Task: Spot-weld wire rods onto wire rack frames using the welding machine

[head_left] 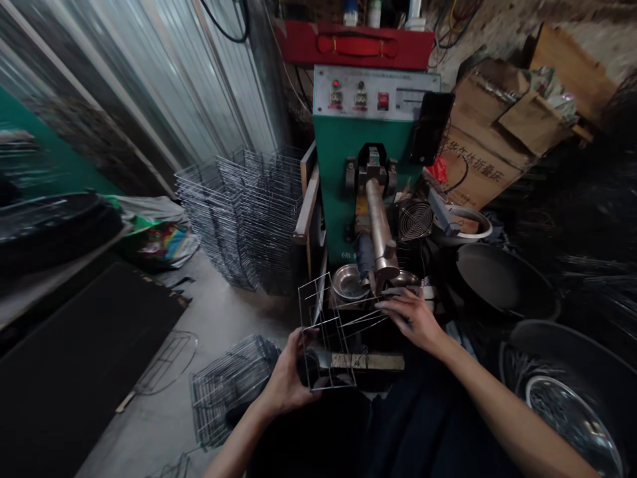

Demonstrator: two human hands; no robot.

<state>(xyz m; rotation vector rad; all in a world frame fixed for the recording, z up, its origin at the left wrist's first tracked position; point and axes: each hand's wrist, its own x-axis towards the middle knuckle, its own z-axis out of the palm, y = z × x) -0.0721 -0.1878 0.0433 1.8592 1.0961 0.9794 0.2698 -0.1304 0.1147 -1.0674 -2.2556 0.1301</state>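
Observation:
A wire rack (326,332) made of thin metal rods is held in front of a green welding machine (371,143). My left hand (288,378) grips the rack's lower left edge, fingers wrapped round the wire. My right hand (413,318) is closed on the rack's wires at the right, close to the tip of the machine's metal arm (381,232). The rack's far end reaches under that arm, beside a small steel bowl (347,282).
A tall stack of finished wire racks (243,212) stands at the left of the machine. More wire racks (223,388) lie on the concrete floor. Dark round basins (502,279) and cardboard boxes (497,133) crowd the right. A black board (74,358) lies at left.

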